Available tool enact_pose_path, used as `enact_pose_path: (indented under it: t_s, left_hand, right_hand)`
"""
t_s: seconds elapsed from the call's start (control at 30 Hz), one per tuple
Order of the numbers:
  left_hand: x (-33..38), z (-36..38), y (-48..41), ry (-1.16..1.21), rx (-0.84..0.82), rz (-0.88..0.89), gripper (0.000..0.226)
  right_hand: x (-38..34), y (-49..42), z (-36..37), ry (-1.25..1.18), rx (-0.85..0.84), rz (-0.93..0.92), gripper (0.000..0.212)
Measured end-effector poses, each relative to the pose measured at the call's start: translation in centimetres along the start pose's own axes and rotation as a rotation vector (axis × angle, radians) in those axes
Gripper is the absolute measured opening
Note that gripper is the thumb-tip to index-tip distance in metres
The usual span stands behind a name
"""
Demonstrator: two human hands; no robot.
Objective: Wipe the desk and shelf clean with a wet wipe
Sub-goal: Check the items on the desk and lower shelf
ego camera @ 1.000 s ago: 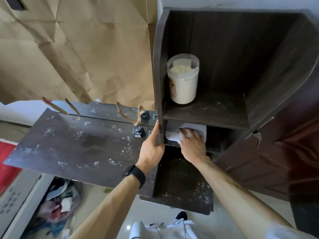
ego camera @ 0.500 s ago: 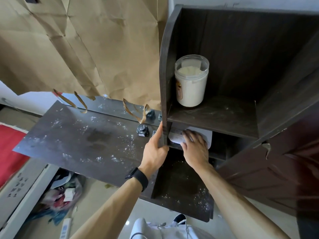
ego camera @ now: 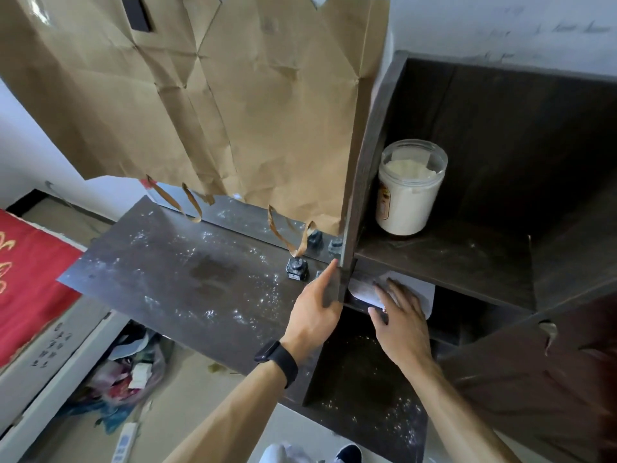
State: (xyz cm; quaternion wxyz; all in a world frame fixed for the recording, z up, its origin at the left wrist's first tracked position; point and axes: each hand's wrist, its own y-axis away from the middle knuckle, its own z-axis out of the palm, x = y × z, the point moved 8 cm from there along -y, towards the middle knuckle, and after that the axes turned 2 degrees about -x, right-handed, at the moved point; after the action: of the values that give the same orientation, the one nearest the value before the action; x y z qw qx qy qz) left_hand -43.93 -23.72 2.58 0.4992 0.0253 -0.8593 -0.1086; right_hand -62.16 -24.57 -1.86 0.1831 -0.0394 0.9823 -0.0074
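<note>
Still pressing wipe (ego camera: 417, 285) (right hand (ego camera: 402, 324) flat)
</note>
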Motion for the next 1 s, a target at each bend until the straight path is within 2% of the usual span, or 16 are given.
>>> enact_pose_path:
  t_s: [0.1, 0.17, 0.33, 0.47, 0.57, 0.73, 0.87, 1.0]
  left_hand:
    - [-4.2, -1.5, 0.1, -0.052, 0.028, -0.092, 0.07]
    - [-7.5, -2.6, 0.1, -0.09, 0.02, -0.158, 0.067]
    - [-15.3, -5.4, -1.1, -0.08, -0.025, -0.364, 0.063]
    - [-18.8, -7.2, -4.8, -0.186, -0.053, -0.371, 0.066]
    - [-20.7, -7.3, -8.0, -0.179, -0.109, -0.363, 0.073]
    - [-21.8, -6.9, -13.1, -0.204, -0.143, -0.278, 0.078]
    - [-21.3, -6.5, -16.4, -0.318, -0.147, -0.178, 0.058]
    - [-20.3, -5.7, -18.5, -0.404, -0.158, -0.124, 0.076]
  right_hand:
    - [-1.1, 2.5, -0.8, -0.128, 0.074, -0.038, 0.04]
    - [-2.0, 4.1, 0.1, -0.186, 0.05, -0.023, 0.037]
    - [-5.6, 6.1, 5.2, -0.264, -0.219, 0.025, 0.039]
    - [-8.0, 5.1, 9.1, -0.276, -0.351, 0.095, 0.044]
    - [-9.6, 2.7, 11.8, -0.307, -0.4, 0.183, 0.048]
    - [-10.6, -2.9, 15.6, -0.41, -0.325, 0.413, 0.061]
    - [-9.8, -6.9, 16.7, -0.368, -0.164, 0.549, 0.069]
    - [-9.0, -9.0, 17.4, -0.254, -0.156, 0.563, 0.072]
